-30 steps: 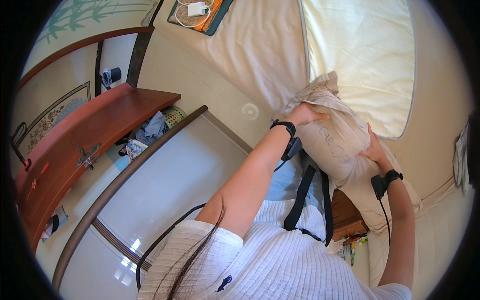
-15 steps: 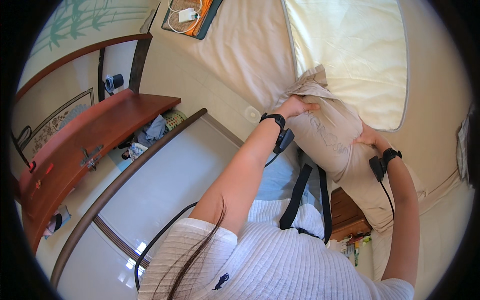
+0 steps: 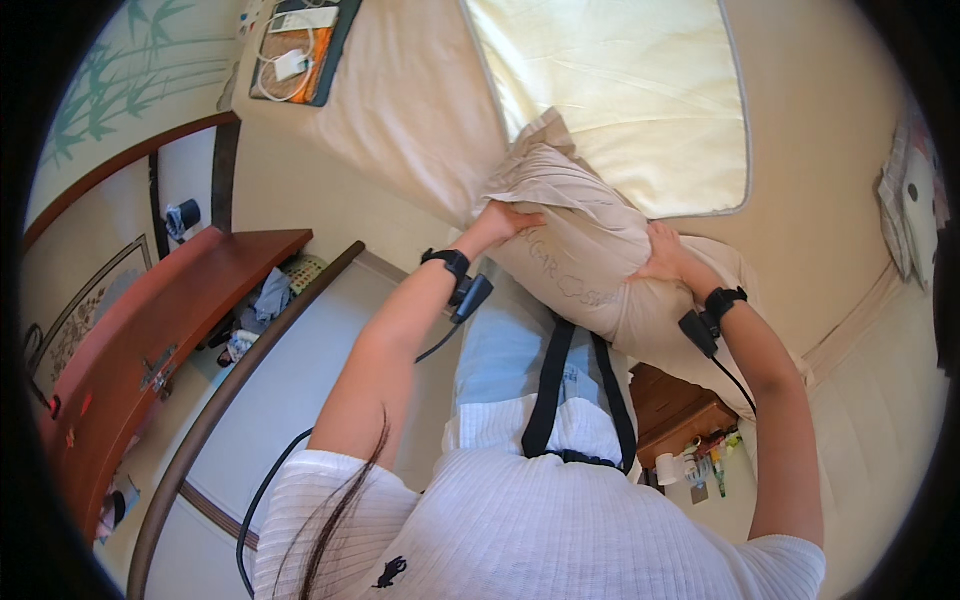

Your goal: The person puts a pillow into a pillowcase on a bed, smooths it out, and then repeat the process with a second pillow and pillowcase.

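A beige pillow with dark outline stitching lies across my front, tilted and bunched, its open-looking ruffled end pointing away from me. My left hand grips its left side, thumb on top of the cloth and fingers mostly hidden by it. On the right side, my right hand is closed against the pillow and pinches up the fabric. Both wrists carry black strapped devices with cables. Just beyond the pillow, a cream pad with grey edging is spread on the bed.
A beige sheet covers the bed. At far left on it sits a dark tray with a white charger and cable. A brown rail and a reddish shelf are left; a wooden cabinet is below right; a patterned cushion is far right.
My view has swung so the scene sits farther left. Both hands stay on the pillow; my right hand's fingers now show more on top of the cloth.
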{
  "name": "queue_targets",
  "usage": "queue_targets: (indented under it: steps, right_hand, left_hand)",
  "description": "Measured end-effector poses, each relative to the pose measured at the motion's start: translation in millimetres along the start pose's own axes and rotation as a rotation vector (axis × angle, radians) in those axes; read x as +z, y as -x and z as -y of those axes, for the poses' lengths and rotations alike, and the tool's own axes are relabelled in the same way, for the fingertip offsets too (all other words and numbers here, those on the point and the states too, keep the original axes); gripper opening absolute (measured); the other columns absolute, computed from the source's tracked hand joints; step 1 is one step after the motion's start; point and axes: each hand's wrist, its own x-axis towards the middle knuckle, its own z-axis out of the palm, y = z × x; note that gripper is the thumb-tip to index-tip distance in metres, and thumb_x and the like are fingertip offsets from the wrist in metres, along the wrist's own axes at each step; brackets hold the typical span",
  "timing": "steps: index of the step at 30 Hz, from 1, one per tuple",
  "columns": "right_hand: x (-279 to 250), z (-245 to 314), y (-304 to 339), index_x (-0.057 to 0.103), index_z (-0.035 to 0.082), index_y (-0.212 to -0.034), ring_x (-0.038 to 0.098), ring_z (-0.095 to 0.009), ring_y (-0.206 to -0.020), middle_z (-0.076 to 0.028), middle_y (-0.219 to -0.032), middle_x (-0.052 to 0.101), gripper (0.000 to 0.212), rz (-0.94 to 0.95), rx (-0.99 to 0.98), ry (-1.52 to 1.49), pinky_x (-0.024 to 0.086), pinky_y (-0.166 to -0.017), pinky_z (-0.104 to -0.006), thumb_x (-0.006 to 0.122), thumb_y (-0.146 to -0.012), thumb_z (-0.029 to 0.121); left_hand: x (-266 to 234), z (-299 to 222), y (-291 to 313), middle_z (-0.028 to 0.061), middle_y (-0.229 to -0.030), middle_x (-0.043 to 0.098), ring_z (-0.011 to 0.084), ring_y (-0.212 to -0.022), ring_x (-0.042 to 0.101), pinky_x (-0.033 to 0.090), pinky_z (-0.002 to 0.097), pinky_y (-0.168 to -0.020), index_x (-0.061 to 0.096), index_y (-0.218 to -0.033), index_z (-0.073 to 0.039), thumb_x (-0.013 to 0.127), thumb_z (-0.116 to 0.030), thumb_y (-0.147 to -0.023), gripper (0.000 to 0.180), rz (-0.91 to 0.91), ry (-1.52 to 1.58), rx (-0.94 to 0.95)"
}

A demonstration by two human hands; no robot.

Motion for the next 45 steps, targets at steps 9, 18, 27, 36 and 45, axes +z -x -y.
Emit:
queue_targets:
  steps: [9,18,27,36,45]
  right_hand:
    - [3,22,28,0.036,0.004,-0.118,0.051,-0.036,-0.095,-0.021,-0.104,0.054,0.078,0.159,-0.098,-0.424,0.041,-0.08,-0.0387,0.068,-0.057,0.041]
    - [-12,-32,156,0.045,0.005,-0.11,0.054,-0.036,-0.085,-0.019,-0.091,0.058,0.06,-0.052,-0.089,-0.27,0.044,-0.073,-0.0422,0.063,-0.062,0.037]
    - [-80,-13,169,0.049,0.007,-0.108,0.054,-0.033,-0.089,-0.017,-0.098,0.057,0.054,0.198,0.107,-0.219,0.044,-0.076,-0.0393,0.061,-0.064,0.035]
    - [-122,19,88,0.045,0.009,-0.11,0.054,-0.036,-0.085,-0.017,-0.094,0.058,0.056,0.414,0.038,-0.028,0.044,-0.074,-0.0409,0.059,-0.065,0.038]
    - [-189,-36,20,0.044,0.008,-0.113,0.054,-0.036,-0.087,-0.018,-0.095,0.058,0.059,-0.005,0.123,0.05,0.044,-0.074,-0.0396,0.06,-0.066,0.041]
  left_hand:
    - [-83,-52,-2,0.0086,-0.094,0.058,0.018,-0.089,0.053,0.041,0.0291,-0.078,0.054,-0.1,-0.001,0.067,-0.027,-0.07,0.041,0.737,-0.725,-0.1]
    - [-63,-57,-111,0.0129,-0.093,0.057,0.0233,-0.089,0.054,0.043,0.0315,-0.075,0.052,-0.101,-0.004,0.064,-0.028,-0.071,0.04,0.047,-0.736,0.209]
    - [-11,-17,-184,0.0106,-0.077,0.051,0.027,-0.073,0.053,0.043,0.0345,-0.062,0.05,-0.092,-0.007,0.065,-0.027,-0.067,0.035,-0.149,-1.17,0.32]
    - [-49,-73,-162,0.0,-0.061,0.049,0.0076,-0.054,0.039,0.034,0.023,-0.049,0.046,-0.076,-0.004,0.058,-0.024,-0.079,0.023,0.046,-0.364,0.199]
    - [-64,-118,-105,0.0181,-0.072,0.056,0.033,-0.069,0.055,0.042,0.0384,-0.06,0.051,-0.08,-0.005,0.053,-0.016,-0.071,0.014,-0.068,-0.497,0.363]
